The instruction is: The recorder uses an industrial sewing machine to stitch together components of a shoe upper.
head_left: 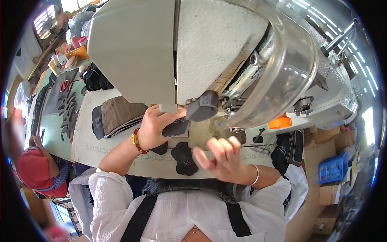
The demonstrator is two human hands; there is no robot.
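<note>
My left hand [154, 126] reaches under the head of a white sewing machine [135, 52]. Its fingers close on a dark grey fabric piece [176, 128], and the machine partly hides the fingertips. To the right, my right hand [221, 158] hovers over the table's near edge, fingers apart and loosely bent, with nothing visible in it. Between the hands a dark, shaped fabric piece [184, 159] with pale print lies near that edge. Another dark piece [160, 149] shows partly beneath my left wrist.
Left of my hand lies a stack of brown and dark fabric pieces [121, 115]. An orange cap [280, 121] sits at the machine's right, near dark straps [296, 147]. A blue basket [333, 166] stands farther right. At left, another person in a red cap [34, 169] sits by a green table [52, 137].
</note>
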